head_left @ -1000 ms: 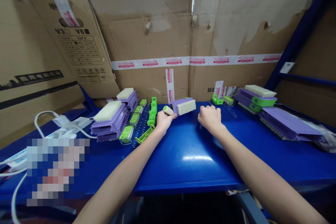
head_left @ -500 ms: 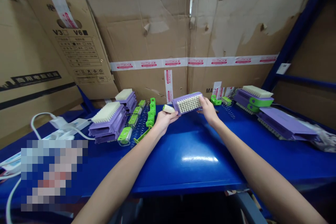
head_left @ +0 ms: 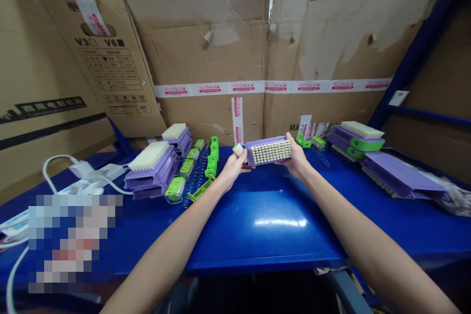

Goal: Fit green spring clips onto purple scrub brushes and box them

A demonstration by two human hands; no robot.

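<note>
A purple brush with rows of cream bristles is held above the blue table, its bristle face tilted toward me. My right hand is closed around its right end. In my left hand is a small green-and-white block, pinched against the brush's left end; whether it sits inside the brush or only beside it, I cannot tell. The left fingers also seem to touch the brush's lower edge. Left of that hand lie green brackets, a row of springs and several green-topped clear blocks.
Purple brushes are stacked on the left, near a white power strip with cables. More brushes lie at the right, one nearer me by a plastic bag. Cardboard walls the back of the blue table.
The brush has turned so its bristle face shows more squarely and sits more level. My right hand has shifted slightly right and down, and the small block stands more upright.
</note>
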